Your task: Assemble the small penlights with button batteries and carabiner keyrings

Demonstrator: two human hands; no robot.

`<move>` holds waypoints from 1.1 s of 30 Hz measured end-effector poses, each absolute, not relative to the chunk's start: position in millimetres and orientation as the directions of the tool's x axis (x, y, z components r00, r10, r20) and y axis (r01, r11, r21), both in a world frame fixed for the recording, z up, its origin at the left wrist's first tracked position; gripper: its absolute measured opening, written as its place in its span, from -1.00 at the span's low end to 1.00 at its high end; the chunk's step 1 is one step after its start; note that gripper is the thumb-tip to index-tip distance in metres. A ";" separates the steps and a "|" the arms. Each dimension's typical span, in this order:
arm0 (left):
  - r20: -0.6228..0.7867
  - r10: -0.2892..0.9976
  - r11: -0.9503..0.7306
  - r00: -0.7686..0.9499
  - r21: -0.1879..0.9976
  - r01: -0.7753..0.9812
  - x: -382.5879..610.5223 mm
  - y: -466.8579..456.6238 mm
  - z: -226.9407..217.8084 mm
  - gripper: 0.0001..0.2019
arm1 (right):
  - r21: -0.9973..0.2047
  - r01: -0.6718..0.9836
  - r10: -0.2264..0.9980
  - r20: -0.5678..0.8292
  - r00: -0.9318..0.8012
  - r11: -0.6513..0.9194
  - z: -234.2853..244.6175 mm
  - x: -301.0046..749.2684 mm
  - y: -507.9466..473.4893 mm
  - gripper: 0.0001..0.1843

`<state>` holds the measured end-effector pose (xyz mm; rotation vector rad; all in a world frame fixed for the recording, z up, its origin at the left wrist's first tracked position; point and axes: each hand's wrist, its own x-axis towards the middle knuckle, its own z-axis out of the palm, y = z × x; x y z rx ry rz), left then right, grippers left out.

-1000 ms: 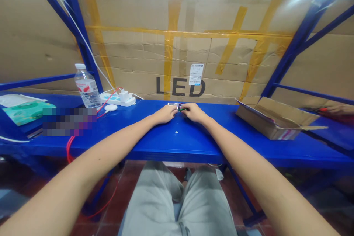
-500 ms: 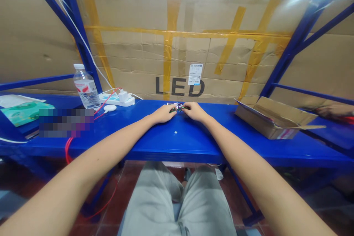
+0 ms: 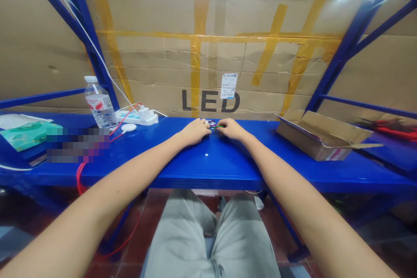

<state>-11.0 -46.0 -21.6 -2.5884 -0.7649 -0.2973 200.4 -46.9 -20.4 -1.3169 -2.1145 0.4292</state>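
Observation:
At the back middle of the blue table [image 3: 182, 163], my hands are close together around a small bundle of thin, shiny, multicoloured pieces [image 3: 211, 124]. They look like wires or slim sticks, but are too small to name. My left hand [image 3: 196, 131] lies palm down with its fingers bent over the bundle's left part. My right hand [image 3: 230, 129], fingertips closed, pinches at the right end, where a bit of green shows. Both hands' fingers hide much of the bundle. A small pale dot [image 3: 206, 155] is on the tabletop in front of the hands.
An open cardboard box [image 3: 322, 139] sits to the right, with red items [image 3: 395, 131] beyond it. On the left are a water bottle [image 3: 100, 106], a white power strip [image 3: 138, 116], a round white charger [image 3: 129, 128] and a green tissue pack [image 3: 32, 132]. Tall cardboard [image 3: 156, 69] stands behind.
My left hand has turned slightly and now covers more of the bundle; the dark green piece at its fingertips is hidden. At far right, another person's hand has left view.

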 end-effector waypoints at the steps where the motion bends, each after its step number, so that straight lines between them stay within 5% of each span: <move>1: 0.302 0.464 -0.753 0.833 -0.360 0.550 -8.7 -46.4 -21.5 -0.76 | -0.554 0.696 0.889 0.321 -0.326 0.456 -20.2 200.3 -47.1 -0.89; 6: 0.295 0.455 -0.730 0.840 -0.417 0.542 -4.3 -46.2 -21.9 -0.75 | -0.551 0.695 0.886 0.317 -0.337 0.461 -21.4 201.5 -45.0 -0.89; 26: 0.322 0.520 -0.719 0.791 -0.335 0.609 -21.5 -36.7 -22.7 -0.77 | -0.622 0.664 0.909 0.260 -0.326 0.416 -20.8 203.7 -48.1 -0.88; 33: 0.373 0.664 -0.638 0.648 -0.169 0.752 -27.2 -38.9 -22.0 -0.73 | -0.682 0.629 0.928 0.251 -0.277 0.372 -21.5 201.5 -47.4 -0.82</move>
